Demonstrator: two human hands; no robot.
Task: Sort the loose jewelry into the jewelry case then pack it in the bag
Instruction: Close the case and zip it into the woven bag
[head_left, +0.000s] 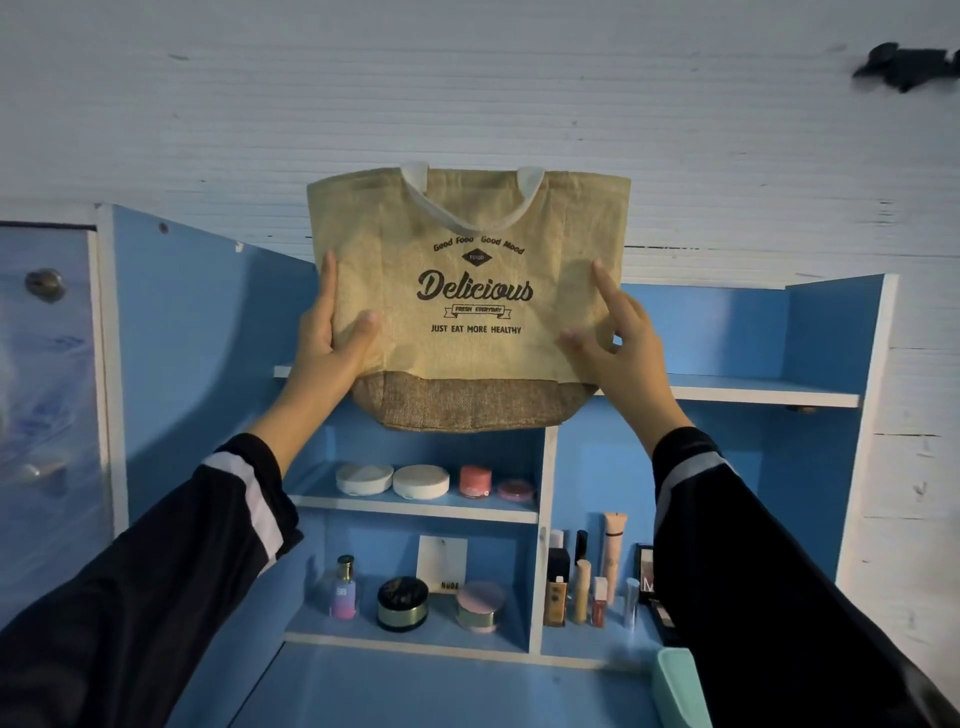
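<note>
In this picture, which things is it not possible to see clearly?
Head view:
- Inside of the bag: hidden by its own front wall.
- Teal object: cut off by the bottom edge and the right sleeve.
- Dark thing top right: blurred, cut by the edge.
- Right hand: grip on bag unclear.

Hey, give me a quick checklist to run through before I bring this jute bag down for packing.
1. Grip of left hand on jute bag: ok.
2. Hold of right hand: cannot tell; its index finger is straight.
3. Bag free of the upper shelf: ok, its base hangs below the shelf edge.
4. Bag mouth open: cannot tell; the white handle droops over the front.
5. Jewelry case ready: cannot tell; only part of a teal object shows.
</note>
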